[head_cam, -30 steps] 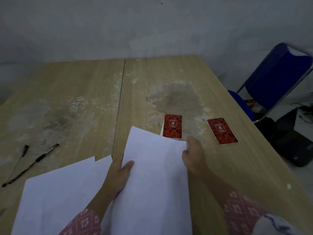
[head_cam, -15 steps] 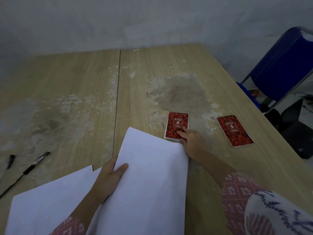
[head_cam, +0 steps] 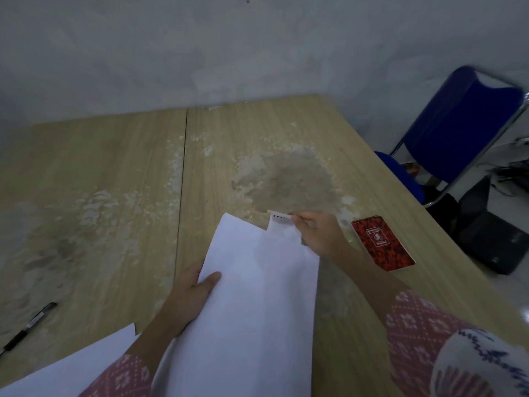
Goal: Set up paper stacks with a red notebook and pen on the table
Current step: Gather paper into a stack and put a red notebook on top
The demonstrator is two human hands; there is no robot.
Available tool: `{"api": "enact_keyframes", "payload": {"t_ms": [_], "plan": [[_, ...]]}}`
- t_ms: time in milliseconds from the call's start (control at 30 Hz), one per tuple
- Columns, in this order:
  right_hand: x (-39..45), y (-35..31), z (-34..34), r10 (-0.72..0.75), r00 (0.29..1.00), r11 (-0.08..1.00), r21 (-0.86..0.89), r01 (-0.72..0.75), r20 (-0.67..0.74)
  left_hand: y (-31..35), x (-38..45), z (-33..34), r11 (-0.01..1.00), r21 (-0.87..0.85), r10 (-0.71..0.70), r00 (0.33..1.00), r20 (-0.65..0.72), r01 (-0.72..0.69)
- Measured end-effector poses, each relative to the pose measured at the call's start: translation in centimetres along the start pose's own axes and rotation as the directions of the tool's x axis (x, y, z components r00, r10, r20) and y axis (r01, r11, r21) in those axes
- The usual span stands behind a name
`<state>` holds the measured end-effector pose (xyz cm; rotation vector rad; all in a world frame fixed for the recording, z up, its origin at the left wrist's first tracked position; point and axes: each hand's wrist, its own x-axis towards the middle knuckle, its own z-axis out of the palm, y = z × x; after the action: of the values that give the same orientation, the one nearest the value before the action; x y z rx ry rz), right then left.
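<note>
The right hand point(head_cam: 317, 234) has its grip pinched on the top edge of a small notebook point(head_cam: 279, 224), lifted and tilted so only its white back and punched binding strip show, at the far corner of the white paper stack point(head_cam: 257, 296). The left hand point(head_cam: 191, 296) clamps that stack's left edge, thumb on top. The notebook is judged light and fairly stiff, best held by its bound edge; the loose sheets are thin, floppy and slippery, best gripped across an edge, flat on the wooden table point(head_cam: 100, 196).

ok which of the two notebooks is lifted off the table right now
The notebook in the right hand, showing its pale back; the other notebook lies red-side up beside it.
</note>
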<state>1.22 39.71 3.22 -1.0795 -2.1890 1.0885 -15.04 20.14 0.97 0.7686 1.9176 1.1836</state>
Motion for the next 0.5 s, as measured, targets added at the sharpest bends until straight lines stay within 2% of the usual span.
{"api": "enact_keyframes", "payload": {"t_ms": [100,233,367,433,500], "plan": [[-0.7,1.0,1.0,-0.125,0.992,0.987,-0.101,0.127,0.027,0.6,2.1,0.8,0.999,0.035,0.011,1.0,-0.007,-0.011],[-2.0,3.2,3.1,-0.183,0.983,0.942,-0.287,0.174,-0.004,0.6,5.2,1.3,0.996,0.086,0.015,1.0,-0.015,-0.014],[-3.1,5.5,4.8,-0.193,0.975,0.867,-0.445,0.222,0.11,0.4,7.0,1.3,0.989,0.147,0.027,0.999,-0.04,-0.021],[-3.2,6.2,5.0,-0.175,0.972,0.876,-0.425,0.226,0.156,0.0,7.8,1.2,0.985,0.171,0.027,0.999,-0.038,-0.02],[-3.3,6.3,4.8,-0.2,0.977,0.912,-0.352,0.213,0.073,-0.1,8.1,1.1,0.984,0.179,0.028,0.999,-0.04,-0.02]]}}
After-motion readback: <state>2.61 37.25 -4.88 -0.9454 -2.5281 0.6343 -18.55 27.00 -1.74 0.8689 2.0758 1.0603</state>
